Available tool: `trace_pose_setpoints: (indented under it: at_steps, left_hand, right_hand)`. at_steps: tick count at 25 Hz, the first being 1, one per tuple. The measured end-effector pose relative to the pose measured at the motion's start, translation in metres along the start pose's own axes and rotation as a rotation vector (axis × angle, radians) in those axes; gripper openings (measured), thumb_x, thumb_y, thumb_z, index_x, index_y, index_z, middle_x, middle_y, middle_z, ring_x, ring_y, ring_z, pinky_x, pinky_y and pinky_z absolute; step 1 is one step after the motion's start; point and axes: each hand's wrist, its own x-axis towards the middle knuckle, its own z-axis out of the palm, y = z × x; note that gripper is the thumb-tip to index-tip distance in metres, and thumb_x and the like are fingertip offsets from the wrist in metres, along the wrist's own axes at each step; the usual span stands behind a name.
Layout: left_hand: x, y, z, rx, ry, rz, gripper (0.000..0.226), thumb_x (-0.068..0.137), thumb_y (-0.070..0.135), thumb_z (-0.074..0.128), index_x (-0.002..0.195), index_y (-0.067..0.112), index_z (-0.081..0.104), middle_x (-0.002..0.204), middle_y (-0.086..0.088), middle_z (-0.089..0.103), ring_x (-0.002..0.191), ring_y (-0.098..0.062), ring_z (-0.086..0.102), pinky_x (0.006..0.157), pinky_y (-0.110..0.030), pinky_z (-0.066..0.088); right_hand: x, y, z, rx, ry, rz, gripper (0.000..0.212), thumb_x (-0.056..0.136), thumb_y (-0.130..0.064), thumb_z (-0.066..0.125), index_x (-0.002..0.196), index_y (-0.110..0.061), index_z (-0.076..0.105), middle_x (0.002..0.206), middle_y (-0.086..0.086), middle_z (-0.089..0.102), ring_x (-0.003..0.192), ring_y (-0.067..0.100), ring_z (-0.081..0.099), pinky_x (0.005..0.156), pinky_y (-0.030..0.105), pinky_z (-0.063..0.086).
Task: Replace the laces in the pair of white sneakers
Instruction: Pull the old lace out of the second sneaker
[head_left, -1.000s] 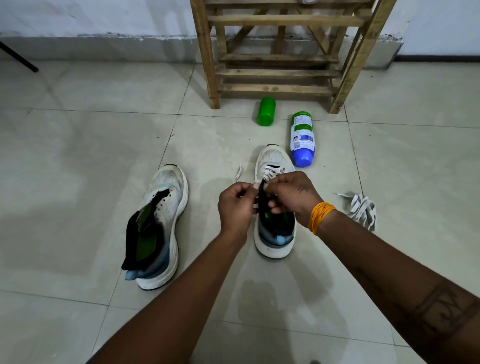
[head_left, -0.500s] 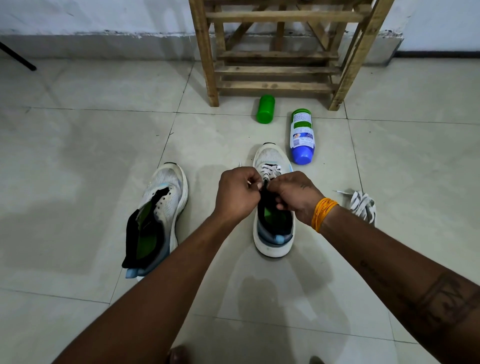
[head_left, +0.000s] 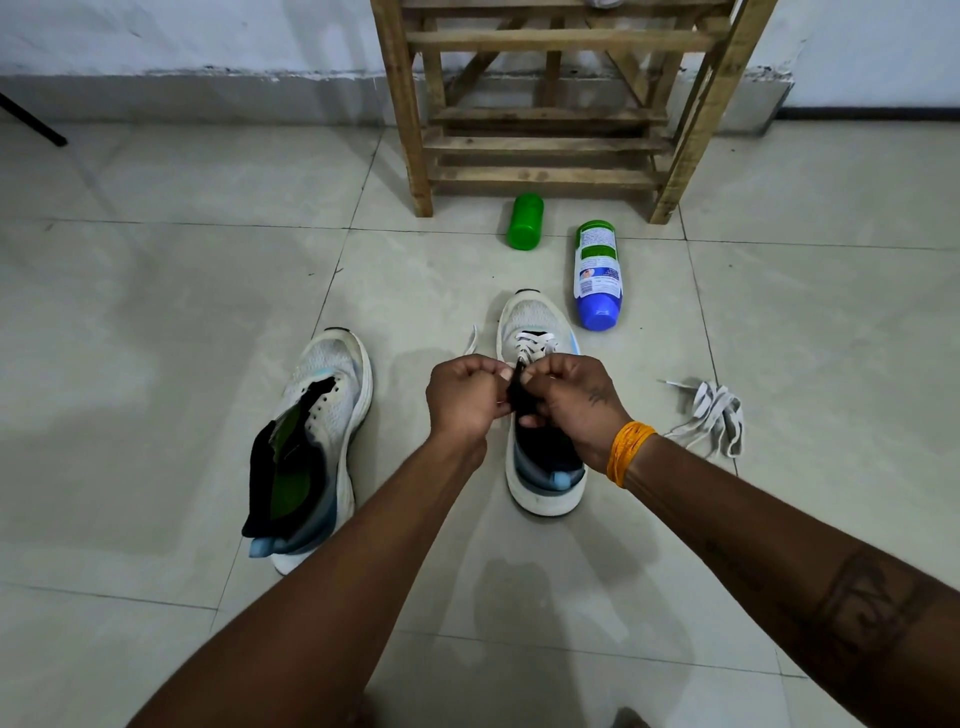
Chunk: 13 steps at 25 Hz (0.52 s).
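Hands slid toward toe; right sneaker (head_left: 535, 317) toe points away, lengthwise

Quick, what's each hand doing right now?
Left hand: pinching the white lace at the sneaker.
Right hand: curled on the sneaker's black tongue.

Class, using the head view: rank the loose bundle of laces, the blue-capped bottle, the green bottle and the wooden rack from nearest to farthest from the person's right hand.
From the right hand:
1. Loose bundle of laces, on the floor just to its right.
2. Blue-capped bottle, lying ahead, beside the sneaker's toe.
3. Green bottle, farther ahead, slightly left.
4. Wooden rack, by the wall, farthest.
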Motion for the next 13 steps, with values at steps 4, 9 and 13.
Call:
trace_pose_setpoints:
  at_steps: [4, 9, 13]
  left_hand:
    - [-0.001, 0.002, -0.001, -0.109, -0.034, -0.083, 0.020, 0.088, -0.010, 0.060, 0.077, 0.006, 0.065, 0.076, -0.012, 0.069, 0.066, -0.022, 0.067, 0.061, -0.031, 0.061]
    - [-0.002, -0.009, 0.004, 0.050, -0.022, 0.041, 0.019, 0.082, -0.004, 0.064, 0.069, 0.009, 0.070, 0.073, -0.010, 0.070, 0.069, -0.029, 0.066, 0.069, -0.050, 0.063]
    - [-0.006, -0.020, 0.004, 0.224, 0.049, 0.251, 0.008, 0.079, 0.015, 0.072, 0.073, 0.018, 0.076, 0.066, 0.004, 0.072, 0.067, -0.020, 0.072, 0.071, -0.049, 0.064]
  right_hand:
    - [-0.002, 0.002, 0.006, -0.013, 0.010, -0.047, 0.020, 0.100, -0.002, 0.054, 0.082, -0.005, 0.061, 0.071, 0.014, 0.061, 0.059, 0.019, 0.060, 0.058, 0.029, 0.057]
    - [-0.003, 0.005, 0.006, -0.113, 0.044, -0.090, 0.022, 0.097, -0.006, 0.046, 0.077, -0.007, 0.055, 0.070, 0.014, 0.064, 0.061, 0.028, 0.069, 0.064, 0.039, 0.059]
    - [0.001, 0.001, -0.001, -0.142, 0.017, -0.134, 0.019, 0.098, -0.004, 0.049, 0.081, 0.000, 0.057, 0.069, 0.012, 0.063, 0.059, 0.022, 0.069, 0.064, 0.038, 0.061]
